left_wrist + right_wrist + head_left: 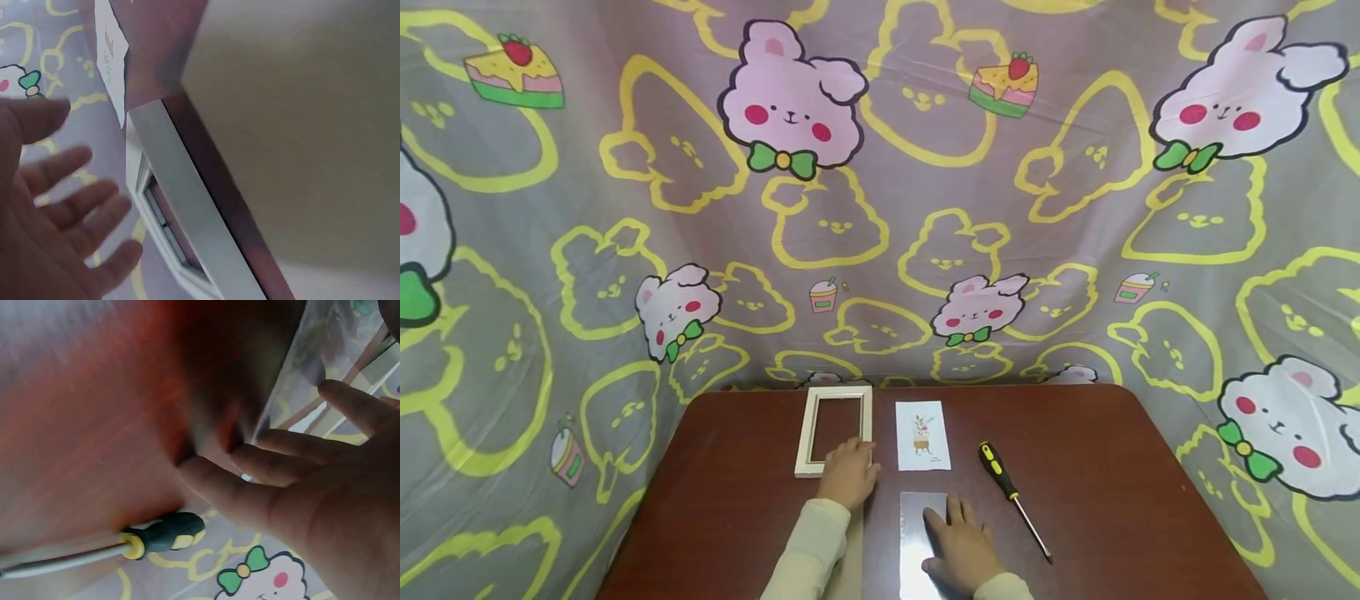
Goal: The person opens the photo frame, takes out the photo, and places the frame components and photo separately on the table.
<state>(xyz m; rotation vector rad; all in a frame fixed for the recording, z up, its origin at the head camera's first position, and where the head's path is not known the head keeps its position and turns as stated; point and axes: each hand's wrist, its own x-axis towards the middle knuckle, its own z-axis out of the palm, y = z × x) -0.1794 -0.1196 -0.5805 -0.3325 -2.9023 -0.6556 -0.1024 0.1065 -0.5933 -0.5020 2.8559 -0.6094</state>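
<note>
**Insp.:** Step in hand?

**Asst.:** My judgement: parts laid out, handling stage, nothing fitted yet. White frame [806,433] lies flat at the far L side of the bench [1097,450]; pic card [923,437] just R of it, face up; clear sheet [913,537] nearer the person.

**Insp.:** State of each grip?

**Asst.:** L grip [848,475]: at the frame's near R corner, fingers apart & loosely bent, pinching nothing. Contact w/ frame: can't tell. R grip [964,550]: fingers spread over the sheet's R side, no pinch visible. Pressing or hovering, can't tell.

**Insp.:** Next move calls for?

**Asst.:** Judgement only: lifting the sheet would want fingertips under an edge, held by its sides, flat & smudge-free. Glossy, thin; prob. hard to pick off a smooth top.

**Insp.:** Containers?

**Asst.:** Only the frame qualifies. Bench top shows thru its middle, so no card or sheet inside.

**Insp.:** Remaining items?

**Asst.:** Beige panel [312,156], partly under the L forearm in head view. Screwdriver [1013,497], yellow/black handle, R of the card, tip toward the person, untouched.
</note>
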